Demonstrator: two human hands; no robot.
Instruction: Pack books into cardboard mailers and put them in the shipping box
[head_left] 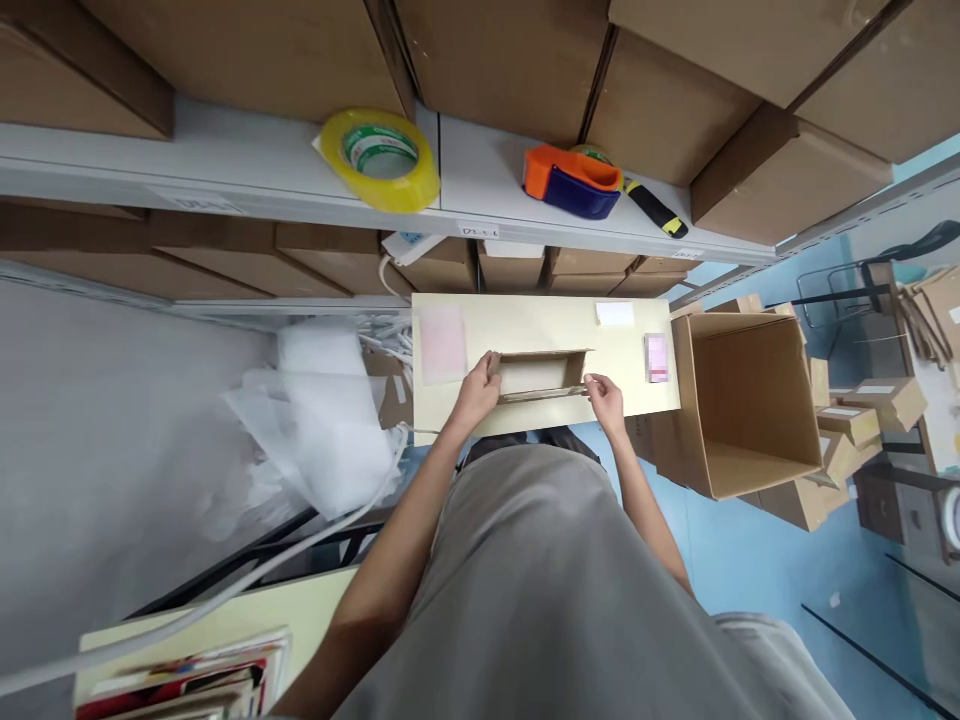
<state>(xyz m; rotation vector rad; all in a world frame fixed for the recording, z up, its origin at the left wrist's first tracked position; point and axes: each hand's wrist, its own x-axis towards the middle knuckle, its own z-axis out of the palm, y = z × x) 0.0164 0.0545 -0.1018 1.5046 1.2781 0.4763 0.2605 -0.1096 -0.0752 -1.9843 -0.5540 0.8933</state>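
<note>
A small, narrow cardboard box [544, 393] with its top open lies lengthwise over the pale yellow table [517, 320]. My left hand [477, 392] is closed around the box's left end, thumb toward the rim. At the right end, my right hand [604, 402] pinches the edge of the cardboard between thumb and fingers. The inside shows pale, with no contents that I can make out. On the tabletop, a pinkish sheet [442, 345] lies to the left, and a white paper [615, 313] and a pink printed packet [656, 358] lie to the right.
A shelf above the table holds large cartons [510, 60], a yellow tape roll [405, 190], an orange and blue tape dispenser [574, 182] and a black-yellow cutter [654, 208]. White foam wrap [330, 420] stands left. A big open carton [690, 420] stands right, smaller boxes [877, 400] beyond.
</note>
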